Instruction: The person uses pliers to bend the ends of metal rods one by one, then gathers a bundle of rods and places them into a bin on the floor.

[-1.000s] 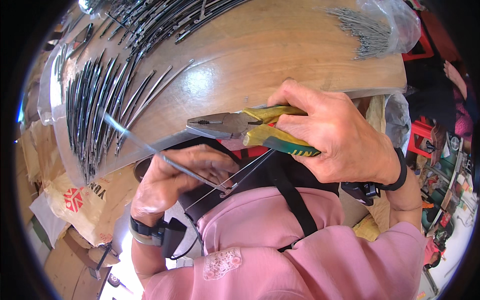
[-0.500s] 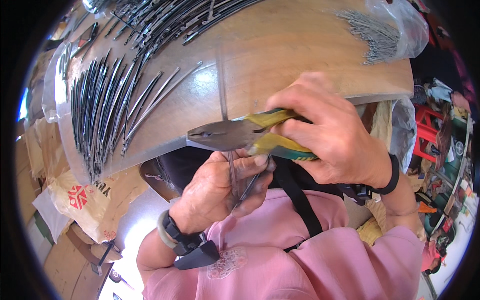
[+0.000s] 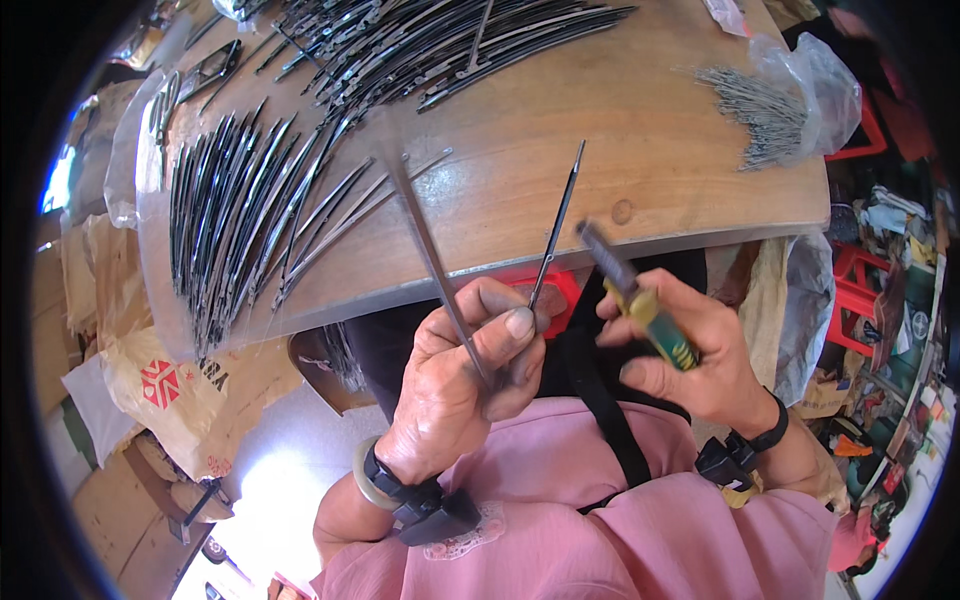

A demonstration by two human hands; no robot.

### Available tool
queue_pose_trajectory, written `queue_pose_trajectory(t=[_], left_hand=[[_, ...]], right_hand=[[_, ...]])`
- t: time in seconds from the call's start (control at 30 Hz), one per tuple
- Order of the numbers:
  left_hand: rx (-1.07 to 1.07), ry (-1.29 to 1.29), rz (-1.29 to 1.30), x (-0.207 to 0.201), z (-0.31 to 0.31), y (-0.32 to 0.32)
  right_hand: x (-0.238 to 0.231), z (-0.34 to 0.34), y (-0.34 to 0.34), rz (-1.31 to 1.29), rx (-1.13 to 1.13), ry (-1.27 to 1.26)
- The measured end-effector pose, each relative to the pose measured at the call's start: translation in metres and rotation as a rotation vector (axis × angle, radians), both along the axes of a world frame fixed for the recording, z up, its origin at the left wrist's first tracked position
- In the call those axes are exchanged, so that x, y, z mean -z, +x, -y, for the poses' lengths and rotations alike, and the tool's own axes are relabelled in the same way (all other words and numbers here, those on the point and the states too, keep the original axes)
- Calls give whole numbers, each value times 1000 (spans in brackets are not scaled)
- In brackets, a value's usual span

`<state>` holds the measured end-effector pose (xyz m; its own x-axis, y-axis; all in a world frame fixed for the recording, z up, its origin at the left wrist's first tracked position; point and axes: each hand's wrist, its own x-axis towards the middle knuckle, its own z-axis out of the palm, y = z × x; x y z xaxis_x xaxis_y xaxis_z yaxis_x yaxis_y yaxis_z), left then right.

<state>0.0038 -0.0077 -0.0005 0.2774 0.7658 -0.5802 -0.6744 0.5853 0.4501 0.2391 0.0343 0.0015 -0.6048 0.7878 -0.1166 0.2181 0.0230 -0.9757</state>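
Note:
My left hand (image 3: 455, 355) is closed in front of the table edge, pinching a long flat grey metal strip (image 3: 430, 240) and a thinner dark metal rod (image 3: 558, 220). Both pieces stick up from the fingers and spread apart like a V. Whether they join inside the hand is hidden. On the right, my right hand (image 3: 705, 340) grips cutting pliers (image 3: 640, 300) by their yellow and green handles. The jaws, seen edge-on and slightly blurred, point up and left, apart from the rod.
Many dark metal strips (image 3: 235, 210) lie fanned on the left of the wooden table (image 3: 640, 120). A larger heap of strips (image 3: 430, 50) lies at the back. Thin grey wires (image 3: 755, 115) spill from a clear plastic bag (image 3: 830, 100) at far right. Red stools (image 3: 855, 290) stand beyond the table.
The pliers have come away from above the left hand, moving right and down, and turned edge-on. My left hand has tilted, and the dark rod now points up instead of down.

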Motion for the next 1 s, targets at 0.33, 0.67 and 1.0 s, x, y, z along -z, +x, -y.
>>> queue_pose_trajectory(t=[0.33, 0.67, 1.0], left_hand=[[64, -6, 12, 4, -2, 17], [-33, 303, -598, 6, -3, 15], [-30, 408, -636, 9, 4, 13]], right_hand=[[5, 1, -32, -344, 357, -618], [-5, 4, 9, 272, 8, 106], [-5, 2, -2, 249, -100, 206]])
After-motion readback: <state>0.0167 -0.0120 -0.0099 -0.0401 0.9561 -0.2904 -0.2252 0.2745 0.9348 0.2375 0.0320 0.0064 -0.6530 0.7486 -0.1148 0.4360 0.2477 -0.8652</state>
